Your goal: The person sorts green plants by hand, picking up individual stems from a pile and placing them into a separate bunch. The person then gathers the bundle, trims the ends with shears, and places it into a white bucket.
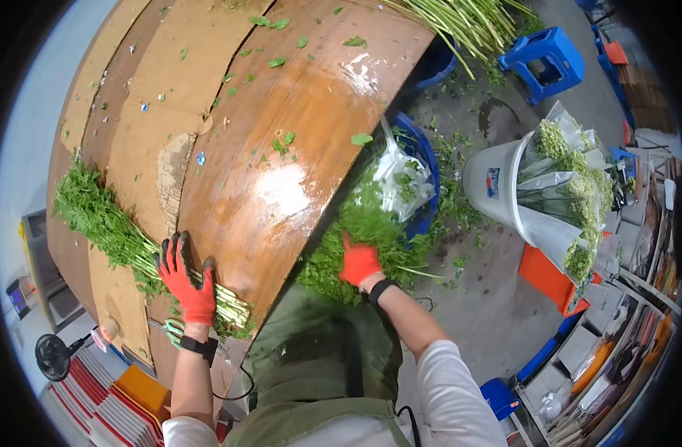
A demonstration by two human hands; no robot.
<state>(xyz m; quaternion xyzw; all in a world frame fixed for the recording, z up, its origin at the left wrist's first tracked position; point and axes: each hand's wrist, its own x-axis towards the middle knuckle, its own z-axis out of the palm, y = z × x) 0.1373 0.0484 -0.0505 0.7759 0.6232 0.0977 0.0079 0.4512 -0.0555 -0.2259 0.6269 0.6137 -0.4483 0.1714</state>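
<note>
My left hand (186, 287), in a red glove with black palm and fingers, lies over a bunch of leafy green stems (132, 238) on the table. Its fingers are stretched out and the thumb stands apart; cut stem ends show past the hand. Green-handled scissors (174, 332) lie beside my left wrist. My right hand (361, 264), also red-gloved, is closed at leafy greens (330, 257) beside the table edge, above my lap. Part of this foliage is smeared by motion, and most of the right fingers are hidden.
Loose leaves dot the wooden table (311, 141) and its cardboard sheets (158, 97). Off its right edge stand a blue tub (423, 149) with a plastic bag, a white bucket (493, 179) of wrapped flowers and a blue stool (546, 63). Long stems (460, 22) lie at the top.
</note>
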